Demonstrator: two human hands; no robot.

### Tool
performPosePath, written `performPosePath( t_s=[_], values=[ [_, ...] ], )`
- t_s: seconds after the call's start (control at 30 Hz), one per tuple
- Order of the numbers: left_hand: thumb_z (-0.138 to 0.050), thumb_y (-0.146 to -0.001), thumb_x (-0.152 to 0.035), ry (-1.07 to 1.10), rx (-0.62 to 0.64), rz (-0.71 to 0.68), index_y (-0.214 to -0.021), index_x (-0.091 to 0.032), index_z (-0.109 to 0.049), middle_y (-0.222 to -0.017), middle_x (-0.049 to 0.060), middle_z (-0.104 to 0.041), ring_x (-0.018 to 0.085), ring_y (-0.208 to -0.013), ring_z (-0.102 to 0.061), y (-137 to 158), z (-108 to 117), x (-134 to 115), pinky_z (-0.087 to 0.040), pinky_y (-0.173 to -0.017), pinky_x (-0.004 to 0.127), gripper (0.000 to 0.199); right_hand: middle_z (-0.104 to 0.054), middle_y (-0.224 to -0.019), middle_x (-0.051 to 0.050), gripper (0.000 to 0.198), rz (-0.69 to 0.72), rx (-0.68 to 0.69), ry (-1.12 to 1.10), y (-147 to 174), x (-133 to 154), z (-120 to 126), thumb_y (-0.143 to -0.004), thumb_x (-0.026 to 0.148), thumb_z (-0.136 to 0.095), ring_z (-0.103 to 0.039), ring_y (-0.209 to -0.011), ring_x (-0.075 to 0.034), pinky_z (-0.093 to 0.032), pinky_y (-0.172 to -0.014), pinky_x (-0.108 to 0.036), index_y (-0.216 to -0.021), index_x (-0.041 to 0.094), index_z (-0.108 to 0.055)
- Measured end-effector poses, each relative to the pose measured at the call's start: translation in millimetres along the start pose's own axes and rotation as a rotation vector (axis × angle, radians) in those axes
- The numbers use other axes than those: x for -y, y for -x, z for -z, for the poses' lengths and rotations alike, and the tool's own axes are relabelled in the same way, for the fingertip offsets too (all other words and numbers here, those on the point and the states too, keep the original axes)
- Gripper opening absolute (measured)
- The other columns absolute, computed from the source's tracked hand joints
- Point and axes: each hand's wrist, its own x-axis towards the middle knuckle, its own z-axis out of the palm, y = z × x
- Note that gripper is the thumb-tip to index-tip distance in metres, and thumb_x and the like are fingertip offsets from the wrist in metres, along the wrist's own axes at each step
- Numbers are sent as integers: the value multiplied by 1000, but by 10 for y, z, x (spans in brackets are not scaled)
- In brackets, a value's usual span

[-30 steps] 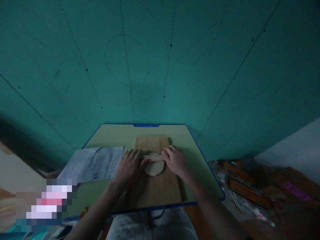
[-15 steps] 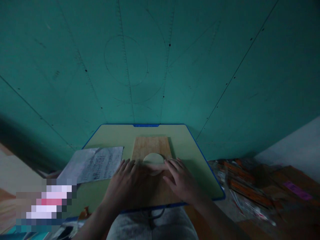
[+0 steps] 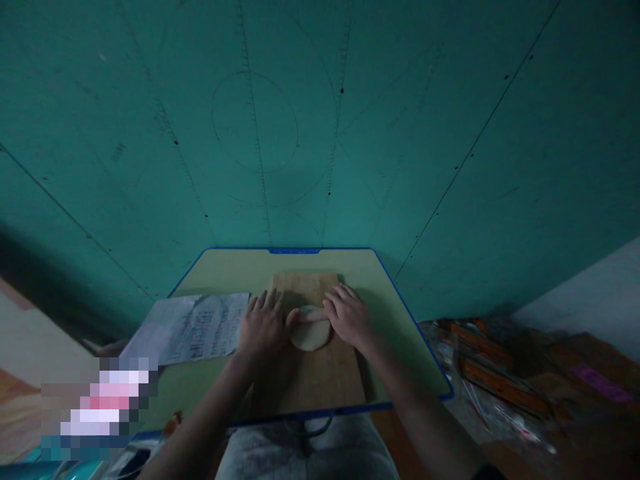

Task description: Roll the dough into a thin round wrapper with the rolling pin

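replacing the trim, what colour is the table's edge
The table's edge is blue, seen best in the head view.

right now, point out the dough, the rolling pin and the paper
dough (image 3: 311, 338): head view, middle of the flat near part
rolling pin (image 3: 313, 316): head view, exposed middle stretch
paper (image 3: 189, 329): head view, near the middle of the sheet

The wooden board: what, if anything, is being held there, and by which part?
A rolling pin, its ends under the left grip and the right grip; whether they clasp or just press is hidden.
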Motion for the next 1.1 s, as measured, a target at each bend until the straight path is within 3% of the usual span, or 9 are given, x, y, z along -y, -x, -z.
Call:
performPosePath(
  t_s=[0.1, 0.27, 0.43, 0.7, 0.93, 1.1],
  values=[
    [-40, -100, -49, 21, -47, -57, -132, -9, -59, -134, 22, -64, 37, -126, -58, 311, 46, -62, -45, -105, 53, 54, -66, -129, -14, 35, 23, 4, -53, 312, 88, 70, -102, 29, -44, -50, -132, -30, -44, -111, -47, -126, 15, -66],
    [-43, -98, -48, -21, -163, -164, -142, -10, -48, -139, 21, -60, 38, -131, -54, 809, 129, -135, -40, -110, 55, 58, -51, -148, -17, 53, 47, 2, -117, 878, 210, 176, -98, 30, -51, -40, -142, -32, -40, -114, -58, -149, 14, -42],
    [-42, -98, -43, -29, -152, -208, -142, -12, -48, -139, 19, -61, 36, -133, -52, 974, 175, -115, -42, -109, 52, 54, -46, -153, -17, 67, 56, 10, -120, 1061, 260, 214, -91, 22, -57, -35, -146, -34, -38, -116, -61, -154, 17, -33],
    [-44, -98, -42, 24, -122, -162, -138, -12, -52, -134, 18, -64, 36, -128, -55, 662, 98, -49, -42, -107, 52, 51, -52, -147, -16, 62, -5, 27, -160, 779, 220, 129, -89, 24, -63, -38, -143, -35, -42, -112, -59, -147, 18, -43],
    [-45, -101, -40, 84, 50, -28, -111, -17, -68, -113, 12, -71, 31, -108, -62, 189, 187, -71, -49, -89, 44, 33, -62, -134, -15, 49, 47, 51, -196, 359, 41, 147, -88, 31, -71, -52, -128, -32, -48, -107, -52, -133, 17, -58],
    [-47, -100, -41, 74, 43, -3, -106, -16, -67, -110, 14, -70, 33, -110, -61, 231, 192, -117, -48, -89, 46, 33, -67, -121, -12, 33, 41, 63, -185, 317, 63, 178, -90, 28, -68, -58, -118, -29, -53, -98, -46, -122, 20, -63]
  ],
)
